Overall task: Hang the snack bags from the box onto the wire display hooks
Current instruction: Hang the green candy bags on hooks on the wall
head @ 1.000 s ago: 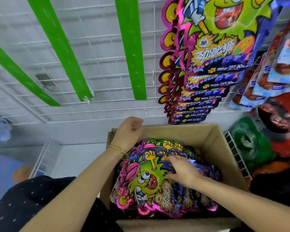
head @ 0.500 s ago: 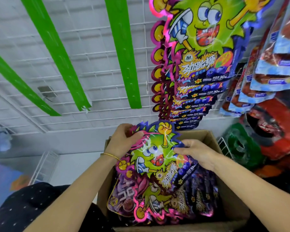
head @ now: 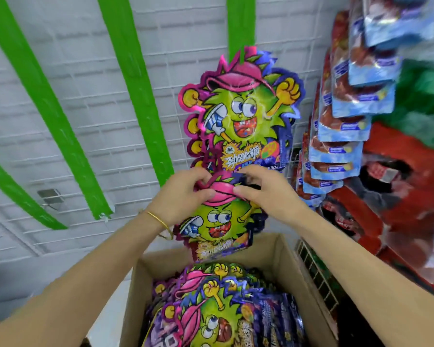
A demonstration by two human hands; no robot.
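A snack bag [head: 219,221] printed with a green cartoon face and pink cap hangs upright in front of me. My left hand [head: 183,194] and my right hand [head: 263,191] pinch its pink top edge from either side. Just above it a row of identical bags [head: 241,108] hangs on a hook of the white wire grid [head: 90,101]. The hook itself is hidden behind the bags. Below, an open cardboard box [head: 281,254] holds several more of the same bags [head: 216,309].
Green strips [head: 133,78] run down the wire grid on the left. Blue-and-red snack packs [head: 343,126] hang in rows at the right, with red and green bags [head: 398,196] behind them. A white wire rack edge [head: 316,274] stands beside the box.
Both hands have lifted one bag out of the box and raised it up to the hanging row. The view has tilted upward toward the grid.
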